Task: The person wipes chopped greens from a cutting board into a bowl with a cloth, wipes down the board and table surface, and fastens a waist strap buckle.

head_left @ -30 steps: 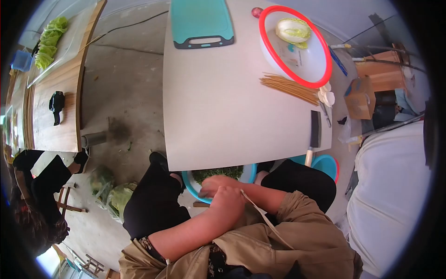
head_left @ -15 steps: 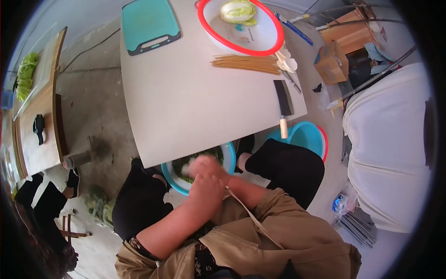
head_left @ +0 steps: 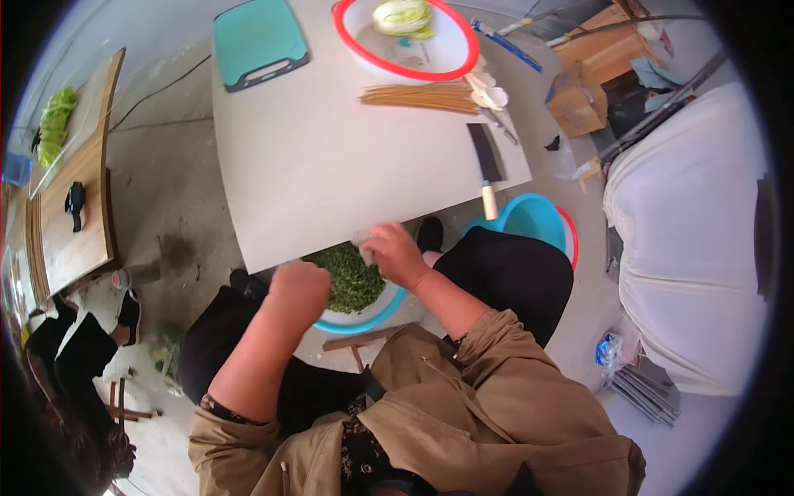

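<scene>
Chopped green leaves (head_left: 354, 283) fill a blue-rimmed basin (head_left: 372, 321) on the floor between my knees, partly under the table edge. My left hand (head_left: 299, 291) is closed like a fist at the basin's left side; whatever its fingers may hold is hidden. Over the right side of the greens, my right hand (head_left: 399, 255) pinches a small whitish crumpled piece (head_left: 364, 246), its material unclear. A cleaver (head_left: 486, 161) with a wooden handle lies on the table, beyond my right hand.
On the table (head_left: 306, 190) are a teal cutting board (head_left: 258, 41), a red-rimmed basin (head_left: 405, 70) with a cabbage (head_left: 404, 16), and brown sticks (head_left: 418, 97). Another blue basin (head_left: 533, 223) stands by my right knee. Someone's dark-clothed legs (head_left: 83, 351) show at left.
My hands, together over the basin before, have moved apart, left hand leftward and right hand to the right and away from me. More of the greens now shows. The view has shifted slightly.
</scene>
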Motion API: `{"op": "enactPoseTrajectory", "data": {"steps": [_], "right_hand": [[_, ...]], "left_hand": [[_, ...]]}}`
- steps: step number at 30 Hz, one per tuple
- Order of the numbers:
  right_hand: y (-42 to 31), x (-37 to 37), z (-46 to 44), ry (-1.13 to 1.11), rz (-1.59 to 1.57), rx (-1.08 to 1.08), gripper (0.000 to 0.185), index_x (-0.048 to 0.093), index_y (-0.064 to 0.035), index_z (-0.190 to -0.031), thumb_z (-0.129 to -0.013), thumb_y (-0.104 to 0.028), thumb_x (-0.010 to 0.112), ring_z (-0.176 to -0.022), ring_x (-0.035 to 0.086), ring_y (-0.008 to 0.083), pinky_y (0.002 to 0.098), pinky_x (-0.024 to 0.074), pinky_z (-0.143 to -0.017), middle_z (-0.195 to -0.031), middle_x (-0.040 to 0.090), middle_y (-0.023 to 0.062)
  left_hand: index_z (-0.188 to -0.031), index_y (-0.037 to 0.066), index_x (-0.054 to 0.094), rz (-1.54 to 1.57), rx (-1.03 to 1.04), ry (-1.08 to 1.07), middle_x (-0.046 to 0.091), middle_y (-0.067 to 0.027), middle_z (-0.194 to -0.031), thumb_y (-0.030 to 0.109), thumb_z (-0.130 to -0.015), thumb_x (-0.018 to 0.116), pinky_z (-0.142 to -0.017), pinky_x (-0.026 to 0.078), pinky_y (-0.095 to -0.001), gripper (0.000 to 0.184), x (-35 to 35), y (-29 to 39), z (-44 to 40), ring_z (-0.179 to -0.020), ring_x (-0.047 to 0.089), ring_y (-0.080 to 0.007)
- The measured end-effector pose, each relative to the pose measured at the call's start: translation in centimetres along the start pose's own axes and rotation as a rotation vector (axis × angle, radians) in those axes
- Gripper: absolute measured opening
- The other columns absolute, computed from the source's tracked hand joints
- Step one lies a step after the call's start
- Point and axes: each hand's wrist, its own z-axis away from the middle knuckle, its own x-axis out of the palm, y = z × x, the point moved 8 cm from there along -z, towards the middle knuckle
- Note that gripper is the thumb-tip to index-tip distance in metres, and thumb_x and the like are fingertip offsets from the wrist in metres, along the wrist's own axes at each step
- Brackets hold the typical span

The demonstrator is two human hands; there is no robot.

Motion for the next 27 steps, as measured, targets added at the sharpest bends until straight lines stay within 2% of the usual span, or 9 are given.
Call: {"op": "enactPoseTrajectory", "data": {"steps": [3, 4, 5, 7, 9, 13, 16, 21, 27], "right_hand": [[6.3, -8.2, -1.2, 0.26, 0.365, 0.255, 0.028, 0.065, -0.0088, -0.097, -0.07, -0.001, 0.062, -0.099, 0.056, 0.0385, 0.0471, 0.0442, -0.09, -0.099, 0.061, 0.0148], [9.7, -11.3, -0.7, 0.337, 0.445, 0.396, 0.031, 0.064, -0.0086, -0.102, -0.073, -0.001, 0.062, -0.101, 0.056, 0.0394, 0.0487, 0.0438, -0.09, -0.099, 0.061, 0.0159], [11.4, -14.6, 0.3, 0.51, 0.602, 0.376, 0.03, 0.063, -0.0085, -0.107, -0.078, -0.004, 0.064, -0.103, 0.056, 0.0389, 0.0492, 0.0441, -0.091, -0.102, 0.061, 0.0169], [21.0, -16.6, 5.1, 0.566, 0.582, 0.625, 0.035, 0.061, -0.0079, -0.113, -0.079, -0.011, 0.069, -0.106, 0.056, 0.0386, 0.0483, 0.0445, -0.093, -0.108, 0.06, 0.018], [25.6, -16.1, 7.2, 0.403, 0.52, 0.877, 0.043, 0.06, -0.0062, -0.117, -0.076, -0.017, 0.073, -0.107, 0.056, 0.0383, 0.0462, 0.0463, -0.091, -0.114, 0.058, 0.0189], [25.0, -15.4, 6.5, 0.392, 0.444, 0.89, 0.047, 0.061, -0.0087, -0.121, -0.076, -0.019, 0.071, -0.107, 0.056, 0.04, 0.0454, 0.0476, -0.093, -0.113, 0.056, 0.0196], [20.3, -14.9, 3.9, 0.245, 0.515, 0.884, 0.04, 0.064, -0.0087, -0.111, -0.073, -0.013, 0.072, -0.103, 0.056, 0.0385, 0.0454, 0.0484, -0.088, -0.109, 0.057, 0.0176], [11.9, -8.2, 0.9, 0.138, 0.319, 0.556, 0.039, 0.063, -0.0109, -0.104, -0.067, -0.003, 0.072, -0.104, 0.055, 0.0384, 0.046, 0.0479, -0.088, -0.109, 0.056, 0.0162], [2.8, -0.7, -6.2, -0.12, 0.177, 0.177, 0.04, 0.063, -0.012, -0.107, -0.069, 0.0, 0.07, -0.111, 0.052, 0.0379, 0.0469, 0.0473, -0.091, -0.118, 0.053, 0.0151]], "left_hand": [[-0.08, 0.007, 0.066, -0.035, -0.056, -0.021, 0.066, -0.0126, -0.079, 0.009, -0.077, 0.06, -0.071, 0.053, -0.0432, 0.006, -0.3, -1.3, 0.1, -0.082, 0.066, -0.0315], [-0.082, 0.007, 0.064, -0.017, -0.038, -0.011, 0.066, -0.0124, -0.08, 0.01, -0.078, 0.06, -0.072, 0.053, -0.0432, 0.006, -0.4, -1.0, 0.2, -0.082, 0.066, -0.0313], [-0.084, 0.007, 0.063, 0.003, -0.024, 0.0, 0.066, -0.0121, -0.081, 0.011, -0.079, 0.061, -0.073, 0.052, -0.0433, 0.006, -0.5, -0.7, 0.3, -0.082, 0.066, -0.0312], [-0.084, 0.007, 0.062, 0.005, 0.004, 0.038, 0.065, -0.0114, -0.079, 0.013, -0.08, 0.062, -0.072, 0.052, -0.0434, 0.006, 0.0, 0.0, 0.1, -0.08, 0.065, -0.0312], [-0.082, 0.008, 0.061, 0.07, 0.079, 0.042, 0.065, -0.0103, -0.079, 0.014, -0.08, 0.062, -0.071, 0.052, -0.0432, 0.006, 0.9, 0.7, -0.2, -0.081, 0.065, -0.0309], [-0.079, 0.008, 0.059, 0.043, 0.089, 0.094, 0.063, -0.0083, -0.076, 0.012, -0.079, 0.061, -0.067, 0.052, -0.0416, 0.004, 0.4, 0.7, -0.8, -0.076, 0.065, -0.0293], [-0.08, 0.009, 0.059, 0.039, 0.081, 0.112, 0.062, -0.0075, -0.075, 0.01, -0.078, 0.061, -0.067, 0.05, -0.0408, 0.003, 0.1, 0.7, -1.3, -0.075, 0.064, -0.0283], [-0.083, 0.008, 0.06, 0.059, 0.085, 0.099, 0.062, -0.0074, -0.075, 0.01, -0.077, 0.061, -0.068, 0.05, -0.0413, 0.006, 0.5, 1.3, -1.6, -0.076, 0.065, -0.0278], [-0.088, 0.008, 0.06, 0.084, 0.069, 0.094, 0.064, -0.0073, -0.075, 0.01, -0.077, 0.061, -0.066, 0.049, -0.0398, 0.011, 0.9, 1.5, -0.1, -0.075, 0.065, -0.0265]]}}
